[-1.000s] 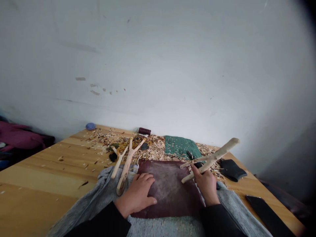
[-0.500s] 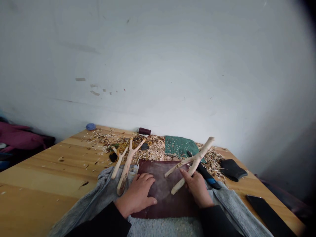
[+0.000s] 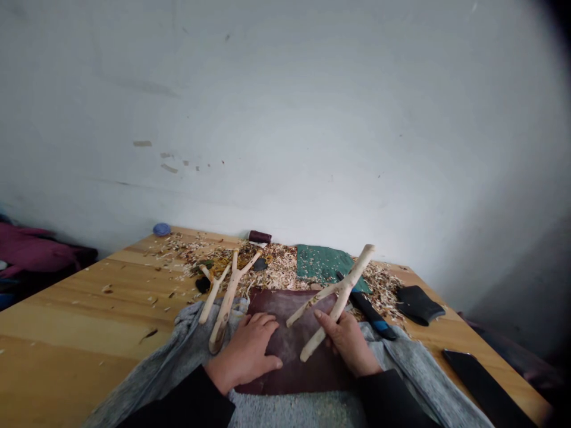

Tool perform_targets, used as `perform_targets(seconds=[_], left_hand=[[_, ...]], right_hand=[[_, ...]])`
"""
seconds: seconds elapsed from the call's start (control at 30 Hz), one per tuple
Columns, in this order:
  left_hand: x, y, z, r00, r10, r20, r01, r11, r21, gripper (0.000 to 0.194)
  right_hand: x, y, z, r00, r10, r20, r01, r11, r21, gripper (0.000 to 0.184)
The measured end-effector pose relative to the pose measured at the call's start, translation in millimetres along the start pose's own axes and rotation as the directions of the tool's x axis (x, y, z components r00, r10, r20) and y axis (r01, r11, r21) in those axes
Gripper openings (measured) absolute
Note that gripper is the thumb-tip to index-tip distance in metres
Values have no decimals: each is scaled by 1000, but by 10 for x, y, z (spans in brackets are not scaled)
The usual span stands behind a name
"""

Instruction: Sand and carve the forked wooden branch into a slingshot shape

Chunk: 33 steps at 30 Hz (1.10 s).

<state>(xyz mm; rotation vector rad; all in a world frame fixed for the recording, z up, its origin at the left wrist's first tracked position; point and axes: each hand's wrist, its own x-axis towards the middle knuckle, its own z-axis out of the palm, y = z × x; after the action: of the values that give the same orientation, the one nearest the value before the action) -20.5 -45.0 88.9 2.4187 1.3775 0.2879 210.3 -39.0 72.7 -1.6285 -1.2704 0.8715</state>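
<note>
My right hand (image 3: 350, 343) grips a peeled, Y-shaped forked stick (image 3: 343, 292) by one branch, thumb on top. The stick is tilted over a dark maroon sheet, perhaps sandpaper (image 3: 303, 374). Flat on the left part of that sheet lies my left hand (image 3: 250, 351), fingers stretched out and holding nothing. Beside it, two more forked sticks rest on a grey cloth: a larger one (image 3: 229, 300) and a smaller one (image 3: 213, 295). The grey cloth (image 3: 169, 345) spreads under the maroon sheet.
Wood shavings (image 3: 281, 264) cover the back of the table (image 3: 75, 333). Among them lie a green sheet (image 3: 325, 261) and a thread spool (image 3: 259, 237). On the right are a black-and-blue knife-like tool (image 3: 375, 315), a black folded piece (image 3: 419, 304) and a phone (image 3: 482, 383). A wall stands behind.
The forked stick in my right hand has shifted left and slightly toward me. My left hand has stayed flat on the maroon sheet.
</note>
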Motion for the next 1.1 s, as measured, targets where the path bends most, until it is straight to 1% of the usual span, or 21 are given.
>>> perform_targets(seconds=[0.1, 0.2, 0.27, 0.33, 0.37, 0.4, 0.47, 0.5, 0.57, 0.63, 0.7, 0.8, 0.87, 0.97, 1.0, 1.03, 1.1], left_hand=[[1, -1, 4, 1000, 8, -7, -8, 1000, -7, 54], [-2, -5, 11, 1000, 10, -12, -10, 1000, -10, 55], [-4, -6, 12, 1000, 6, -13, -6, 1000, -7, 55], [-6, -5, 9, 1000, 4, -12, -4, 1000, -4, 55], [-6, -5, 8, 1000, 2, -10, -2, 1000, -3, 55], [-7, -4, 7, 1000, 1, -7, -1, 1000, -1, 56], [-7, -3, 7, 1000, 0, -1, 0, 1000, 3, 57], [-7, -3, 8, 1000, -1, 2, 1, 1000, 4, 57], [-6, -2, 8, 1000, -2, 5, 2, 1000, 7, 57], [-6, 1, 5, 1000, 0, 2, 0, 1000, 9, 57], [-5, 7, -2, 1000, 4, 0, -4, 1000, 7, 56], [-6, 17, -14, 1000, 1, 10, -1, 1000, 0, 57], [-7, 18, -15, 1000, -5, 15, 5, 1000, -1, 57], [-6, 8, -2, 1000, -3, 5, 3, 1000, 3, 56], [-5, 2, 4, 1000, -1, 2, 1, 1000, 5, 55], [-3, -4, 11, 1000, -1, -1, 1, 1000, 7, 55], [0, -14, 21, 1000, 0, -1, 0, 1000, 12, 56]], right_hand=[[47, 13, -67, 1000, 5, 6, -5, 1000, 2, 44], [183, 67, -267, 989, 17, -147, -27, 998, -64, 45], [259, 92, -394, 950, -11, -311, -47, 983, -179, 46], [284, 90, -454, 926, -47, -374, -49, 969, -243, 46], [273, 80, -449, 932, -59, -359, -31, 970, -239, 46], [250, 64, -421, 946, -62, -317, -6, 978, -209, 45], [174, 27, -314, 981, -45, -188, 27, 995, -101, 44], [131, 9, -248, 992, -25, -123, 20, 999, -45, 44], [57, -17, -127, 1000, -8, -17, 8, 1000, 9, 44], [19, -22, -56, 999, -22, 40, 21, 1000, 16, 43], [30, -5, -56, 999, -38, 18, 38, 999, -15, 43], [121, 43, -178, 994, -42, -104, 34, 996, -80, 44], [200, 77, -302, 977, -51, -209, 22, 990, -137, 45], [285, 114, -434, 932, -84, -353, -6, 969, -246, 46], [292, 121, -442, 926, -92, -366, -7, 966, -260, 46], [285, 124, -429, 933, -95, -348, 8, 969, -245, 46], [233, 114, -344, 966, -74, -247, 35, 987, -155, 44]])
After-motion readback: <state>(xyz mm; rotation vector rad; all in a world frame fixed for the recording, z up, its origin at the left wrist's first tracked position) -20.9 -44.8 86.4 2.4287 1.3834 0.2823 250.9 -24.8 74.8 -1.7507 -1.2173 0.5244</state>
